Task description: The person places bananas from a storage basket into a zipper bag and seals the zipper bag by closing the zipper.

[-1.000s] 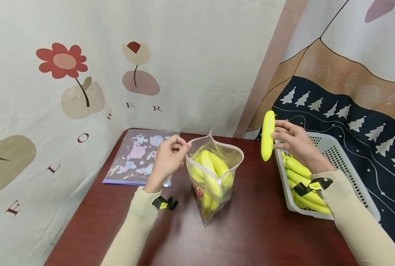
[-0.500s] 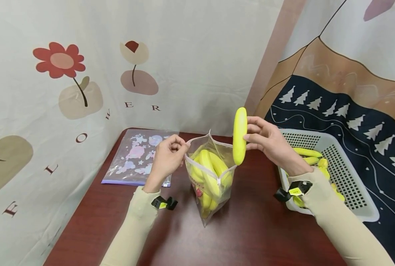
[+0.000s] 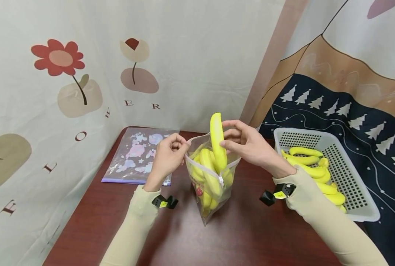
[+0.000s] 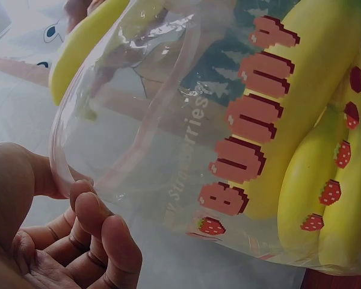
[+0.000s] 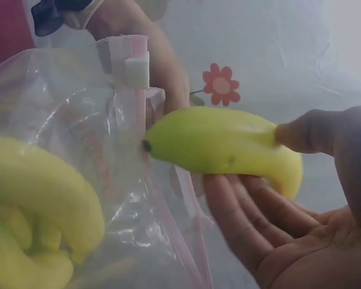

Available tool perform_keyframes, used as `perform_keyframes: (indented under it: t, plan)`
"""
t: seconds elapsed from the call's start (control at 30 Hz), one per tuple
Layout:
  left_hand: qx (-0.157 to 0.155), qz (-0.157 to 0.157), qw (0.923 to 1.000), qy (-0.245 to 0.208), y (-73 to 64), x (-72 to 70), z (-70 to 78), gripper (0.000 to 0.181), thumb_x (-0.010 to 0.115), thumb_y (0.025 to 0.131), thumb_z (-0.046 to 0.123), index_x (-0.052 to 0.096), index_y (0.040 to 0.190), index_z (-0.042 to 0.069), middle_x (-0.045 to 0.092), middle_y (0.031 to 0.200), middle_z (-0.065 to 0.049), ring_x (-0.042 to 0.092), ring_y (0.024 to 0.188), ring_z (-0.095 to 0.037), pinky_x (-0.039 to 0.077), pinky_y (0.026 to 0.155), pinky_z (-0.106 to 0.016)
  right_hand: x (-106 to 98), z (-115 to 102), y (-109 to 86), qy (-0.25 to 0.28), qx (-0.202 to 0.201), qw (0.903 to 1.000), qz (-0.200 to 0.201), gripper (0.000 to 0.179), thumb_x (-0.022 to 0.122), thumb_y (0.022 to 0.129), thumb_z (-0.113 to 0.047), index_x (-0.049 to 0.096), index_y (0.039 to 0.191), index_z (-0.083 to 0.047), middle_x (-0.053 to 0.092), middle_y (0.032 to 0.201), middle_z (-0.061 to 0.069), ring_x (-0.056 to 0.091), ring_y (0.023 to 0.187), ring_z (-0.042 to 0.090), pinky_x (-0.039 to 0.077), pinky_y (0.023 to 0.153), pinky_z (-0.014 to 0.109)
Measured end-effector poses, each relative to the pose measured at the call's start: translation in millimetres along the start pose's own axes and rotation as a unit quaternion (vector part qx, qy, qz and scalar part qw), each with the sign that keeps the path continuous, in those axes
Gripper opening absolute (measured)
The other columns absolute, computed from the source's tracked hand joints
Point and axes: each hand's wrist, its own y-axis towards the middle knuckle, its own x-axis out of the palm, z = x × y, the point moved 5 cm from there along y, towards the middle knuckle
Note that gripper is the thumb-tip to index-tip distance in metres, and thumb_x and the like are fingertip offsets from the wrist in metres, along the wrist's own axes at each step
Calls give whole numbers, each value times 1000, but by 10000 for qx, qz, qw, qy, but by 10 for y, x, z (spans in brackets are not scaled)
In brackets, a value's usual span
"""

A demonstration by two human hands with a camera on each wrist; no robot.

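Observation:
A clear zip bag (image 3: 214,205) printed with "BUNNY" and strawberries stands on the table with its mouth spread and several bananas (image 4: 313,174) inside. My left hand (image 3: 170,155) pinches the left corner of the bag's rim between thumb and fingertips. With thumb and fingers, my right hand (image 3: 250,146) holds one banana (image 3: 217,136) nearly upright over the bag's mouth. In the head view its lower end dips within the rim; in the right wrist view that banana (image 5: 216,141) has its dark tip at the pink zip edge, close to the white slider (image 5: 138,73).
A grey perforated basket (image 3: 357,184) with several bananas (image 3: 312,170) stands at the table's right. Flat on the back left lies another clear bag (image 3: 135,155) with pastel prints and a purple zip. Printed curtains (image 3: 197,66) hang behind the dark red table (image 3: 244,232).
My right hand has carried the banana left from above the basket to over the bag, its lower end coming down into the mouth. My left hand has stayed at the rim.

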Motion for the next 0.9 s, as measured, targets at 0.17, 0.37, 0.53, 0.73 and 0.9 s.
perform_keyframes:
  t: [0.17, 0.37, 0.53, 0.73, 0.9]
  plan:
    - [67, -13, 10000, 5, 9, 8, 7, 17, 68, 98, 20, 63, 86, 9, 58, 59, -11, 53, 43, -22, 45, 41, -29, 27, 3, -15, -192, -30, 9998, 55, 56, 69, 97, -8, 42, 146, -11, 70, 124, 17, 74, 103, 21, 63, 88, 40]
    - [139, 3, 9999, 18, 10, 13, 27, 17, 69, 98, 20, 63, 85, 10, 58, 58, -10, 55, 49, -40, 44, 41, -29, 135, 122, -77, -1296, 547, 9892, -412, 65, 76, 92, -14, 41, 147, -12, 73, 121, 10, 74, 105, 21, 63, 86, 36]
    - [146, -17, 9999, -52, 16, 24, 39, 17, 69, 97, 18, 63, 86, 8, 58, 59, -13, 55, 47, -37, 45, 41, -27, 193, 171, -91, -2015, 733, 9733, -821, 73, 78, 90, -17, 38, 150, -11, 73, 117, 9, 73, 102, 21, 61, 88, 36]
    - [135, -43, 9998, -156, 21, 39, 21, 18, 69, 98, 16, 62, 86, 3, 58, 61, -20, 53, 46, -34, 45, 42, -26, 276, 153, -99, -2440, 493, 9597, -1303, 73, 75, 90, -14, 38, 152, -10, 73, 115, 9, 72, 100, 19, 61, 87, 35]
    - [143, -33, 9998, -161, 16, 46, 34, 19, 69, 97, 15, 62, 85, 3, 58, 60, -19, 54, 46, -36, 44, 41, -25, 280, 149, -74, -2744, 538, 9523, -1223, 68, 74, 90, -13, 42, 151, -9, 75, 111, 9, 72, 101, 18, 60, 84, 32]
